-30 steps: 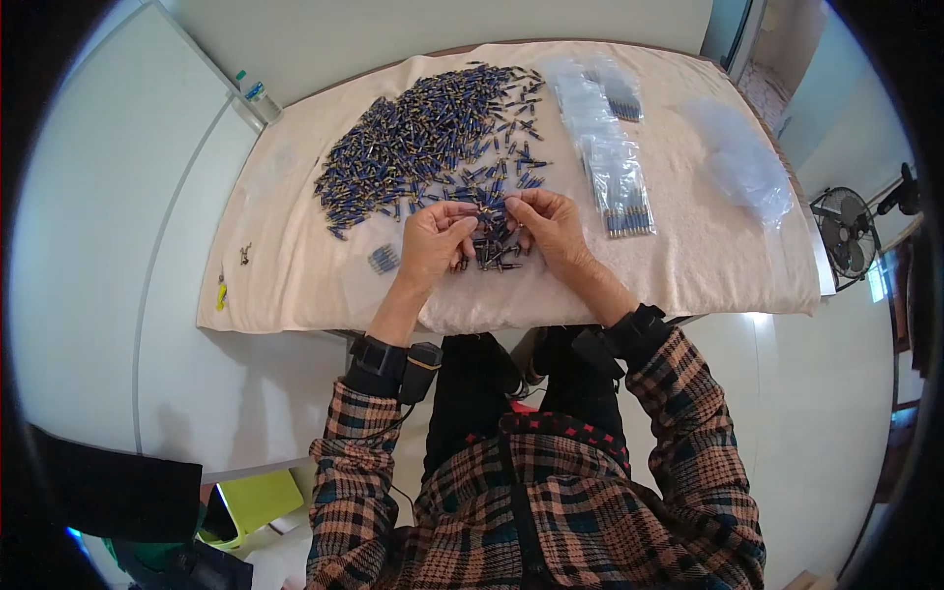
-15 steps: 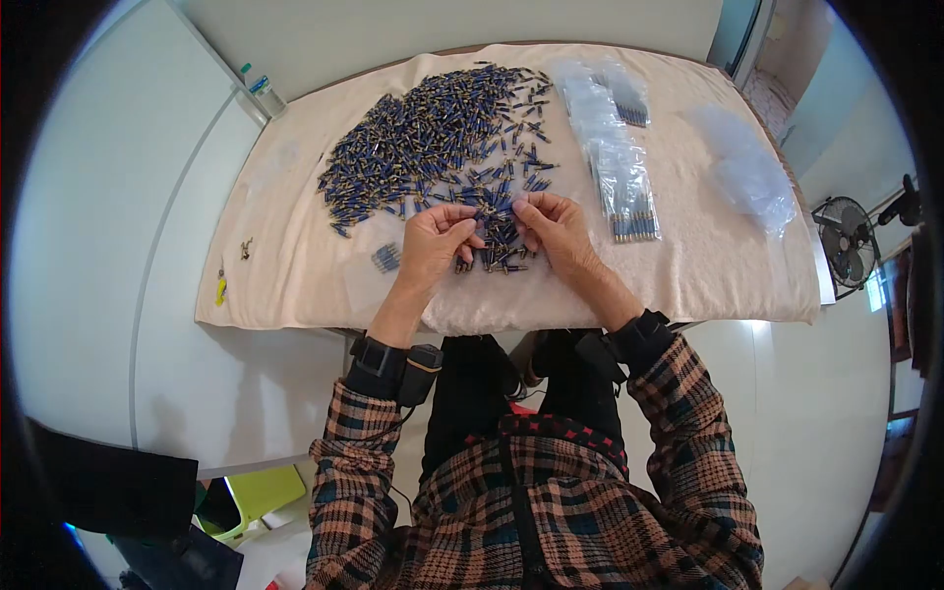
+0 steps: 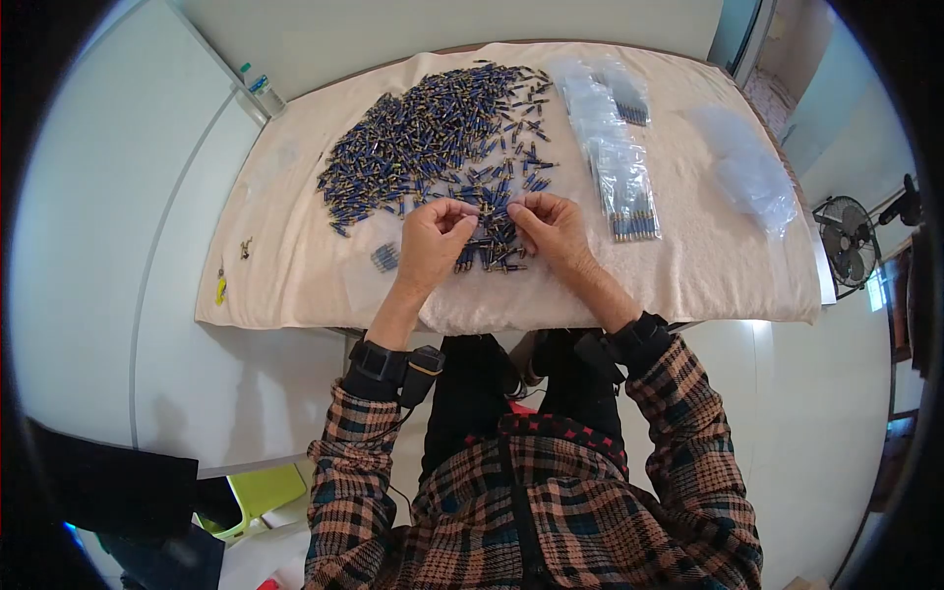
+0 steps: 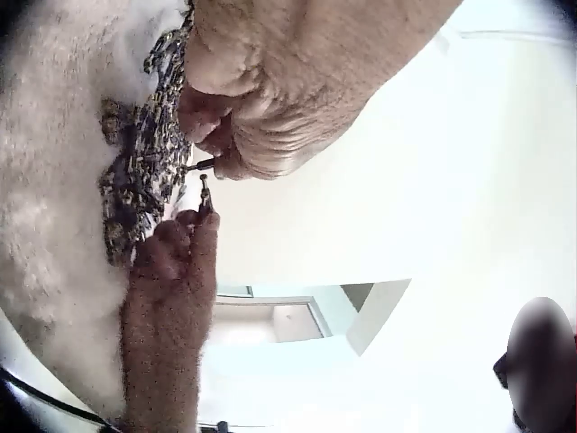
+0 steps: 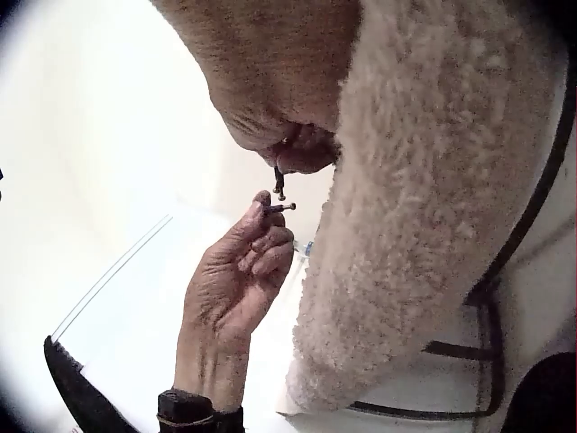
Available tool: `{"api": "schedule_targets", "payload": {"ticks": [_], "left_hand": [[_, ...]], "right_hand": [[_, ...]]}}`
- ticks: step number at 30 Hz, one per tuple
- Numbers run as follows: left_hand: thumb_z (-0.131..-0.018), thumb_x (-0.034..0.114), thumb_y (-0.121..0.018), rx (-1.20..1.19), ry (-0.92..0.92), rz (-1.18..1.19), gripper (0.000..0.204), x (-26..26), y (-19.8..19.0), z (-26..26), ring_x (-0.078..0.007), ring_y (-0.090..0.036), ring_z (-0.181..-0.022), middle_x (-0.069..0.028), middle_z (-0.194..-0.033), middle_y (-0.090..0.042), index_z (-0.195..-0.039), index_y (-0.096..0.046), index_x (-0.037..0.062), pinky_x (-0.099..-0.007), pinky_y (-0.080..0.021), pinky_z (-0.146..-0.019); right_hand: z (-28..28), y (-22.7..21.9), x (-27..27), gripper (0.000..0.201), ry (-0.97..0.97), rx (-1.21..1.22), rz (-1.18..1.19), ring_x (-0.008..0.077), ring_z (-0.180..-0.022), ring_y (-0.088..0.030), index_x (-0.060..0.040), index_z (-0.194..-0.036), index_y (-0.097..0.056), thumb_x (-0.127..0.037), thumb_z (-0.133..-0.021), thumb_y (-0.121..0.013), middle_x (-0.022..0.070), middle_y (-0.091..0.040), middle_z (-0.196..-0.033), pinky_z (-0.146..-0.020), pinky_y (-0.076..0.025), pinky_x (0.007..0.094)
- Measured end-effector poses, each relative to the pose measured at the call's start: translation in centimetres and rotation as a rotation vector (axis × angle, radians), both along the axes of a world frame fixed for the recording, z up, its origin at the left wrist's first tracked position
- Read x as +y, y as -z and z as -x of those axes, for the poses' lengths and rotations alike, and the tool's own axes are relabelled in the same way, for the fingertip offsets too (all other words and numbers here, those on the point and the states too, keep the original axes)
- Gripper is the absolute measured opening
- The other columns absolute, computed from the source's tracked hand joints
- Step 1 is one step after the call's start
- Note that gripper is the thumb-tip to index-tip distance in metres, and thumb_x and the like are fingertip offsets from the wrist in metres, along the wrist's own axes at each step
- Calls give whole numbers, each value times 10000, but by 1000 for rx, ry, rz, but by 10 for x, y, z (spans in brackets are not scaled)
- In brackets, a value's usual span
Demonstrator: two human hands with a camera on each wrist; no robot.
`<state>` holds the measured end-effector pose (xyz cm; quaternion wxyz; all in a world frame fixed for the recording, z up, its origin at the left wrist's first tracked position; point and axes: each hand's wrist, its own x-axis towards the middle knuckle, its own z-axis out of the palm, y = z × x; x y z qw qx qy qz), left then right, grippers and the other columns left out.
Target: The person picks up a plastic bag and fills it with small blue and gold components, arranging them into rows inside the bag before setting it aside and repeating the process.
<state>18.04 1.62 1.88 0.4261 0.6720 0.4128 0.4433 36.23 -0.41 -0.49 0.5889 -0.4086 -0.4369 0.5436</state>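
My left hand (image 3: 430, 241) pinches a small blue plug with gold-coloured ends between thumb and index finger; the plug (image 5: 280, 207) shows in the right wrist view. Facing it, my right hand (image 3: 559, 234) pinches a second such plug (image 4: 205, 191), its tip pointing toward the first. The two tips are close together in both wrist views. Below and between the hands lies a small heap of loose plugs (image 3: 501, 258). A large pile of the same plugs (image 3: 413, 138) spreads behind my left hand.
Filled clear bags (image 3: 629, 192) lie in a row right of the pile, with loose clear bags (image 3: 747, 172) farther right. A small bag of plugs (image 3: 384, 258) rests beside my left wrist. A yellow tool (image 3: 221, 290) and a bottle (image 3: 261, 88) are at the left. A beige towel (image 3: 295, 285) covers the table.
My right fingertips have moved slightly left toward the left hand since half a second ago. My left hand stays almost still, and both keep their pinch.
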Motion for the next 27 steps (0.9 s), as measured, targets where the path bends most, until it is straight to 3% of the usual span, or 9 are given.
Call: {"api": "schedule_targets", "payload": {"ticks": [5, 10, 14, 17, 21, 27], "left_hand": [[-873, 66, -573, -164, 139, 204, 119, -2, -8, -5, -21, -514, -614, 7, -740, -619, -936, -644, -6, -143, -416, -536], [-886, 67, -556, -4, 57, 89, 143, -2, -7, -11, -50, -567, -619, -17, -749, -628, -972, -635, -16, -166, -451, -506], [-890, 62, -549, -14, 74, 299, 177, -4, -12, -11, -101, -626, -638, -59, -757, -638, -1014, -613, -46, -203, -503, -486], [-883, 26, -536, 3, 119, 353, 214, -3, -14, -7, -163, -659, -656, -112, -804, -645, -1062, -579, -84, -241, -552, -515], [-865, 3, -553, 2, 122, 431, 265, -10, -21, 1, -179, -664, -706, -137, -931, -645, -1114, -556, -88, -246, -577, -607], [-847, -29, -555, -113, 131, 462, 269, -20, -17, 9, -186, -665, -746, -142, -960, -641, -1110, -559, -86, -261, -578, -671]], "right_hand": [[1, 4, 1, 119, -72, -49, -12, 35, -487, -472, -20, -892, -624, -137, -871, -633, -21, -563, -645, -425, -370, 174], [1, 5, 0, 123, -139, -108, -14, 32, -502, -479, -1, -889, -637, -120, -859, -639, -14, -574, -645, -423, -381, 180], [1, 4, -2, 111, -158, -142, -19, 29, -512, -482, 5, -870, -647, -104, -848, -647, -12, -581, -640, -426, -386, 183], [4, 6, -2, 105, -158, -176, -34, 26, -516, -482, 5, -860, -653, -98, -841, -654, -16, -582, -635, -429, -383, 182], [4, 6, -4, 98, -157, -246, -71, 22, -504, -471, 0, -863, -653, -95, -837, -661, -25, -574, -623, -427, -368, 181], [8, 2, -8, 92, -170, -353, -131, 17, -474, -451, -4, -871, -651, -91, -842, -662, -33, -560, -596, -420, -348, 175]]}}
